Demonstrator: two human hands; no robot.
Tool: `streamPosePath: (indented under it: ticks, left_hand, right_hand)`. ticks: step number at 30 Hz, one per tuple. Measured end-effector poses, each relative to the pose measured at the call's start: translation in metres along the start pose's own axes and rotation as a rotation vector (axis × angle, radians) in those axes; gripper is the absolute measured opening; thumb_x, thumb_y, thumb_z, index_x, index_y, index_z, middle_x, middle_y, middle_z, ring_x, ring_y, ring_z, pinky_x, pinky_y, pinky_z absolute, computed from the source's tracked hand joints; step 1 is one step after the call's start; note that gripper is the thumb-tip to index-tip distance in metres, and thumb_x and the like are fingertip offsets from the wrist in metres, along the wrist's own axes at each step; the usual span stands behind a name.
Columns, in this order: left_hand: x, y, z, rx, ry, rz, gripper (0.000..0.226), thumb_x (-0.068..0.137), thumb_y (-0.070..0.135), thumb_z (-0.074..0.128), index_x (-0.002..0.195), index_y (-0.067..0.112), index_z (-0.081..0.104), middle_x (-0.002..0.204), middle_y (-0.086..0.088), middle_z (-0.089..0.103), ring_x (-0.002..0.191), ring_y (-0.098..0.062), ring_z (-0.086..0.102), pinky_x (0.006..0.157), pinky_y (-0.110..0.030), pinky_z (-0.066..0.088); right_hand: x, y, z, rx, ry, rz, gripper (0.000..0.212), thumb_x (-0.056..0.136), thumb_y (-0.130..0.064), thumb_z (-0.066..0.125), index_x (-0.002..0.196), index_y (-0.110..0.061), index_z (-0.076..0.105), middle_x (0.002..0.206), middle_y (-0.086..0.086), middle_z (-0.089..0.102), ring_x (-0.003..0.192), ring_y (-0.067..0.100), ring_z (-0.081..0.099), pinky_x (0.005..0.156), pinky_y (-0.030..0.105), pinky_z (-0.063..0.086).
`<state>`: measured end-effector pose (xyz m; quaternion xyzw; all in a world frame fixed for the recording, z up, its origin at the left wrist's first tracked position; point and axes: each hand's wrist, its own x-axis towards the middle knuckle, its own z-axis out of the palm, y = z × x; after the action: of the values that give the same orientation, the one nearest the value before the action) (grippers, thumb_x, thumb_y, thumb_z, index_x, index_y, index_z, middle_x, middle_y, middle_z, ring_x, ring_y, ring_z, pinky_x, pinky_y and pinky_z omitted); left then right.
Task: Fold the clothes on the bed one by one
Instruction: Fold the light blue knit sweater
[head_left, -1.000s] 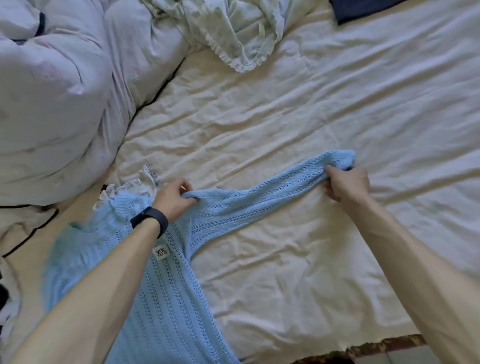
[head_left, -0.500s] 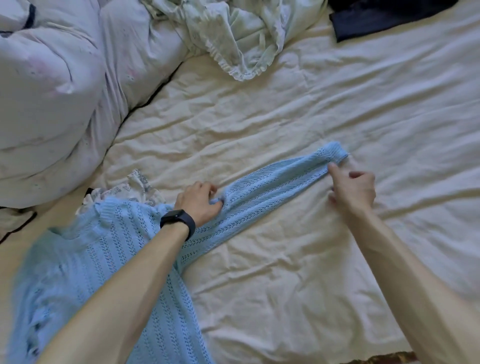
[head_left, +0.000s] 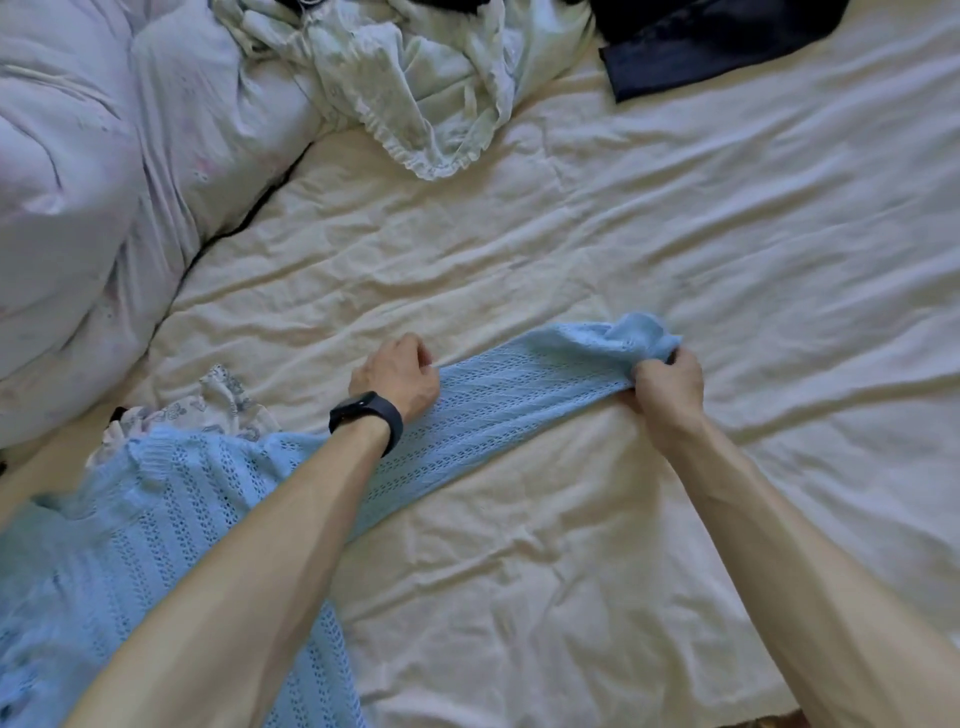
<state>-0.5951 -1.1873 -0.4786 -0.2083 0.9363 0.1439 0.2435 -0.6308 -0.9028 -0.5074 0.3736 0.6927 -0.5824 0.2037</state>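
A light blue knitted sweater (head_left: 171, 525) lies on the cream bed sheet (head_left: 519, 260) at the lower left, its body partly under my left forearm. One sleeve (head_left: 524, 395) stretches out to the right across the sheet. My left hand (head_left: 397, 376), a black watch on its wrist, grips the sleeve's upper edge near the middle with curled fingers. My right hand (head_left: 667, 384) holds the sleeve's cuff end, which is bunched up above my fingers.
A pale green ruffled garment (head_left: 415, 78) lies crumpled at the top centre. A dark navy garment (head_left: 711, 41) sits at the top right. A bulky white duvet (head_left: 78, 208) fills the left side. A small patterned white cloth (head_left: 208, 405) peeks out above the sweater's collar.
My left hand has slid rightward along the sleeve, from the shoulder to its middle. My right hand has closed on the cuff, which is now bunched and lifted.
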Motion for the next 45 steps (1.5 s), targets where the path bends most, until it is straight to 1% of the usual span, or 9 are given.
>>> streamPosePath:
  ticks: [4, 10, 17, 21, 25, 27, 32, 43, 45]
  left_hand:
    - [0.010, 0.046, 0.003, -0.192, -0.110, 0.096, 0.017, 0.087, 0.038, 0.057, 0.103, 0.031, 0.059, 0.096, 0.009, 0.066, 0.095, -0.019, 0.063, 0.088, -0.037, 0.054]
    - [0.032, 0.114, 0.006, -0.246, -0.260, 0.213, 0.032, 0.088, 0.052, 0.069, 0.098, 0.022, 0.065, 0.094, 0.007, 0.065, 0.086, -0.014, 0.060, 0.066, -0.024, 0.044]
    - [0.040, 0.136, 0.012, -0.241, 0.107, 0.338, 0.012, 0.093, 0.043, 0.063, 0.093, 0.032, 0.060, 0.097, 0.010, 0.061, 0.092, -0.014, 0.060, 0.080, -0.036, 0.051]
    - [0.012, 0.107, 0.037, -0.091, 0.210, 0.291, 0.034, 0.094, 0.044, 0.059, 0.124, 0.028, 0.058, 0.124, 0.002, 0.054, 0.116, -0.020, 0.050, 0.093, -0.036, 0.039]
    - [-0.057, 0.053, 0.068, -0.142, 0.447, 0.091, 0.031, 0.090, 0.039, 0.059, 0.116, 0.022, 0.060, 0.120, -0.002, 0.052, 0.110, -0.026, 0.052, 0.093, -0.044, 0.042]
    - [-0.081, 0.030, 0.079, -0.091, 0.369, 0.023, 0.039, 0.089, 0.048, 0.049, 0.117, 0.024, 0.062, 0.121, -0.002, 0.054, 0.112, -0.029, 0.054, 0.094, -0.045, 0.042]
    - [-0.089, 0.009, 0.079, 0.023, 0.050, 0.001, 0.066, 0.090, 0.066, 0.020, 0.151, 0.045, 0.032, 0.162, 0.004, 0.025, 0.150, -0.022, 0.019, 0.120, -0.049, 0.012]
    - [-0.083, 0.034, 0.080, 0.048, -0.196, -0.059, 0.059, 0.097, 0.071, 0.017, 0.149, 0.058, -0.007, 0.163, 0.005, -0.027, 0.149, -0.024, -0.030, 0.115, -0.065, -0.013]
    - [-0.082, 0.028, 0.082, 0.015, -0.168, -0.030, 0.058, 0.098, 0.070, 0.016, 0.149, 0.058, -0.009, 0.163, 0.006, -0.026, 0.149, -0.023, -0.029, 0.117, -0.063, -0.014]
  right_hand:
    - [-0.004, -0.019, 0.003, 0.213, -0.143, 0.072, 0.007, 0.089, -0.016, 0.074, 0.091, -0.017, 0.067, 0.086, 0.004, 0.071, 0.076, 0.019, 0.070, 0.068, 0.034, 0.060]
    - [0.024, -0.042, 0.000, 0.274, -0.142, -0.104, 0.025, 0.096, 0.000, 0.062, 0.091, -0.025, 0.061, 0.089, -0.001, 0.063, 0.075, 0.012, 0.063, 0.069, 0.030, 0.057]
    - [0.048, -0.038, -0.021, 0.099, 0.031, -0.180, 0.022, 0.080, -0.020, 0.073, 0.095, -0.030, 0.059, 0.091, -0.008, 0.071, 0.086, 0.013, 0.069, 0.091, 0.047, 0.059]
    - [0.037, -0.031, -0.022, -0.119, 0.102, -0.115, 0.059, 0.077, -0.053, 0.079, 0.119, -0.020, 0.053, 0.101, -0.009, 0.069, 0.100, 0.018, 0.066, 0.097, 0.038, 0.051]
    - [0.017, -0.037, -0.008, -0.302, 0.103, -0.035, 0.085, 0.074, -0.070, 0.074, 0.127, -0.007, 0.051, 0.116, 0.008, 0.066, 0.110, 0.029, 0.061, 0.094, 0.035, 0.047]
    - [0.013, -0.041, 0.002, -0.276, 0.023, 0.024, 0.087, 0.061, -0.073, 0.075, 0.113, -0.005, 0.062, 0.096, 0.010, 0.071, 0.090, 0.031, 0.069, 0.084, 0.043, 0.057]
    - [0.004, -0.053, -0.001, 0.026, 0.086, 0.033, 0.006, 0.077, -0.014, 0.063, 0.081, -0.011, 0.066, 0.077, 0.008, 0.068, 0.064, 0.022, 0.069, 0.063, 0.040, 0.064]
    - [0.024, -0.038, -0.011, -0.539, -0.033, -0.055, 0.096, 0.047, -0.078, 0.063, 0.119, -0.014, 0.065, 0.110, 0.007, 0.072, 0.105, 0.028, 0.068, 0.092, 0.040, 0.055]
    - [0.024, -0.042, -0.006, -0.581, -0.049, -0.078, 0.083, 0.058, -0.064, 0.072, 0.120, -0.011, 0.067, 0.116, 0.012, 0.072, 0.110, 0.030, 0.067, 0.093, 0.038, 0.054]
